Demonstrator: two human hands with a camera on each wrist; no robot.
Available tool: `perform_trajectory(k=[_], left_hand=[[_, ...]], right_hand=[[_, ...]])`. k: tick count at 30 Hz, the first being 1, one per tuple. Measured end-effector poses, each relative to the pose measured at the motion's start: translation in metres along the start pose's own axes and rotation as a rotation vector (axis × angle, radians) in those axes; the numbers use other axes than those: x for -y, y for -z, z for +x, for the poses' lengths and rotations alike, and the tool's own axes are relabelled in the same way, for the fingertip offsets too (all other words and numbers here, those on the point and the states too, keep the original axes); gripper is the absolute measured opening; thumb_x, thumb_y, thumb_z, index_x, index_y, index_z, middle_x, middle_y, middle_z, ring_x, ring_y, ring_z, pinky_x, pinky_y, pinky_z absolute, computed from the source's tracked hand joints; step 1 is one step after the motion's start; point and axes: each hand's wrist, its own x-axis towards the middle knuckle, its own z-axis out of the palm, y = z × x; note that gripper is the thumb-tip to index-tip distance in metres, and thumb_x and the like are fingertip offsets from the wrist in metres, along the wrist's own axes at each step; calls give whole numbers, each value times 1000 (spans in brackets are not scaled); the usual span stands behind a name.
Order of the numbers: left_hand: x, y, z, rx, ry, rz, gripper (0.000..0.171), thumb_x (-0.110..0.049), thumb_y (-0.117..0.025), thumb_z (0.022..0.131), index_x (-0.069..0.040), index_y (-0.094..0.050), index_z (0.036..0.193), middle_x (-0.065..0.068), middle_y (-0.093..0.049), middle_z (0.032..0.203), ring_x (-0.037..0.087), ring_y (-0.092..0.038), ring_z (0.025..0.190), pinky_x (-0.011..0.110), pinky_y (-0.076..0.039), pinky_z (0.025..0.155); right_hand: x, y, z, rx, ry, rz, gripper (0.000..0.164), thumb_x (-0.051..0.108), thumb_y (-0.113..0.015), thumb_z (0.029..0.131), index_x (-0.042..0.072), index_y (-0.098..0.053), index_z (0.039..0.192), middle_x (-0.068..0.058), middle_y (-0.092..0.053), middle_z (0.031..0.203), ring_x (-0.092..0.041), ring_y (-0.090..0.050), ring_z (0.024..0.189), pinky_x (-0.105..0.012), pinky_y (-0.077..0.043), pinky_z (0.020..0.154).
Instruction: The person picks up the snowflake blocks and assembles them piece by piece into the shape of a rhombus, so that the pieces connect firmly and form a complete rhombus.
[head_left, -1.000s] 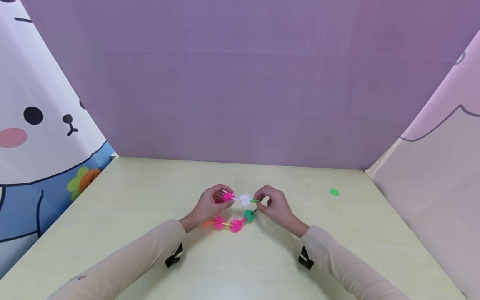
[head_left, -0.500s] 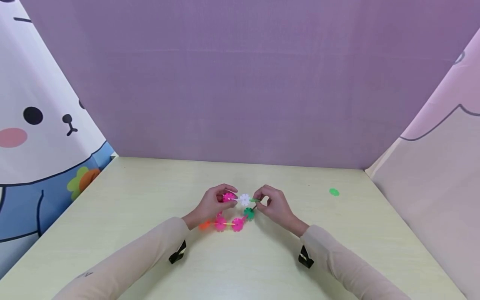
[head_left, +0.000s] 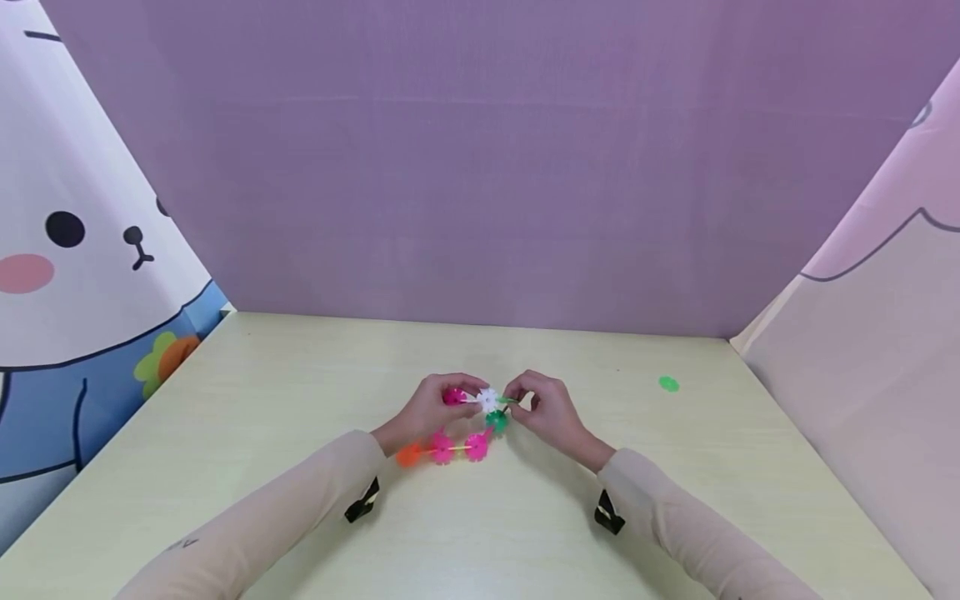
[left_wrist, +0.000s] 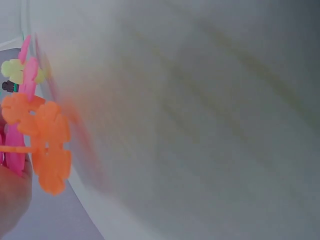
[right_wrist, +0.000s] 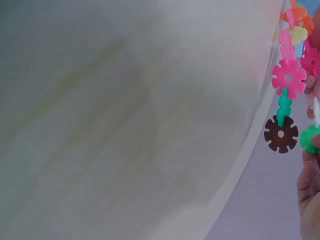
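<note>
A chain of slotted snowflake discs is bent into a loop between my hands. My left hand (head_left: pixel 433 407) grips a deep pink disc (head_left: pixel 453 397), its fingertips right at the white disc (head_left: pixel 488 400). My right hand (head_left: pixel 552 412) pinches the light green disc (right_wrist: pixel 311 138) joined to the white one. The chain's other side hangs nearer me: an orange disc (head_left: pixel 409 455), pink discs (head_left: pixel 476 447) with a yellow one (right_wrist: pixel 298 35) edge-on between them, then a teal disc (head_left: pixel 496 422). A brown disc (right_wrist: pixel 281 134) ends that side, close beside the light green one.
One loose light green disc (head_left: pixel 668 383) lies on the pale wooden table (head_left: pixel 322 358), to the right. A purple cloth (head_left: pixel 480 183) stands behind the table, with printed cloths (head_left: pixel 90 292) at the sides.
My left hand has shifted right, its fingertips reaching the white disc. The chain's near side has slid slightly right, and the teal disc now sits closer below the white one. My right hand barely moved.
</note>
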Motion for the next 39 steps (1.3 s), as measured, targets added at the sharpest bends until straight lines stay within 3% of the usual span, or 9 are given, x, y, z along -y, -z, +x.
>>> perform_trajectory(k=[6, 13, 39], left_hand=[[2, 1, 1, 17, -5, -6, 33, -6, -67, 81, -10, -64, 113, 12, -65, 107, 18, -62, 77, 22, -53, 67], [3, 3, 3, 23, -17, 7, 33, -3, -68, 79, -10, -65, 112, 10, -66, 102, 16, -58, 69, 17, -49, 60], [5, 5, 4, 37, -21, -34, 32, 1, -66, 79, -7, -65, 110, 12, -67, 100, 18, -64, 80, 21, -54, 68]], right_hand=[[-1, -1, 0, 4, 25, 8, 17, -8, -67, 70, 5, -66, 80, -4, -66, 78, -14, -60, 70, -19, -46, 51], [-1, -3, -1, -7, 26, 21, 16, -8, -68, 71, 4, -67, 82, -5, -67, 78, -14, -63, 68, -18, -47, 51], [-1, -3, 4, 32, 50, 81, 17, -12, -66, 71, 3, -67, 80, -8, -67, 79, -16, -64, 65, -20, -51, 54]])
